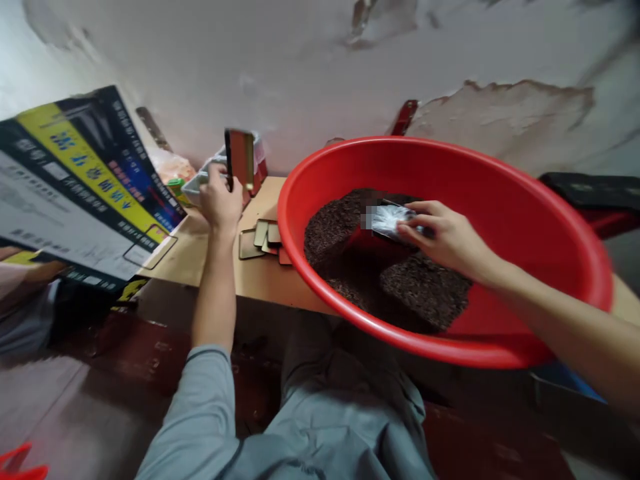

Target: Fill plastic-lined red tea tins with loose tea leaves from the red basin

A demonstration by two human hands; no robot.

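- A packet (387,219) lies in the fingers (425,208) of the right hand (447,239).
- Below them, flakes (425,287) lie in a tub (525,233) on the table (267,283).
- The left hand's (221,203) fingers hold a lid (241,159).
- Right and nearer, more lids (261,233) lie on the table.
- A carton (85,177) stands left.

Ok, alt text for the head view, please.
The right hand holds a silvery item over dark, loose material in a red basin; the left hand holds up a flat rectangular piece, with similar pieces on the table.
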